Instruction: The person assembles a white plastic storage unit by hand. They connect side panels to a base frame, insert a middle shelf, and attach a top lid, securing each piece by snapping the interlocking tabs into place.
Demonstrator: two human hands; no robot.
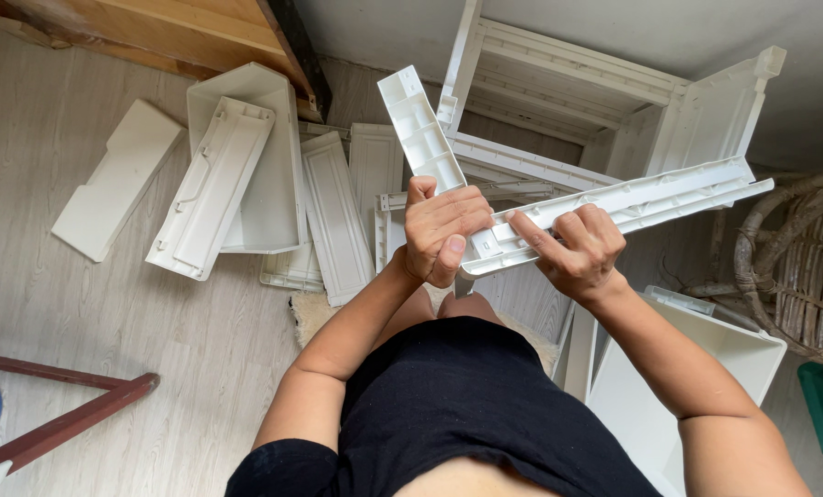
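**Two white rails meeting at my hands**

Left hand [441,232] closed in a full fist around the lower end of the short ribbed plastic rail [420,129], which angles up and away to the left. Right hand [579,250] wrapped round the near end of the long ribbed rail [646,199], index finger stretched flat along its top; that rail runs out to the right and slightly upward. The two pieces meet in a V just between my hands, ends touching or nearly so. I cannot tell whether they are latched.

Below, on the pale wood floor [71,304]: a partly built white frame [558,101], a stack of flat white panels [338,216], a lidded tray piece [216,184] and a loose slab [117,179] well off to the left. An open white bin [706,359] sits just by my right elbow; a wicker chair [807,267] beyond it.

Risks, as I judge them:
- The long rail is held only at one end, so its weight could lever the joint and twist a tab.
- Pressing the ends together misaligned could snap thin plastic ribs.
- The far tip is near the frame and could knock it.
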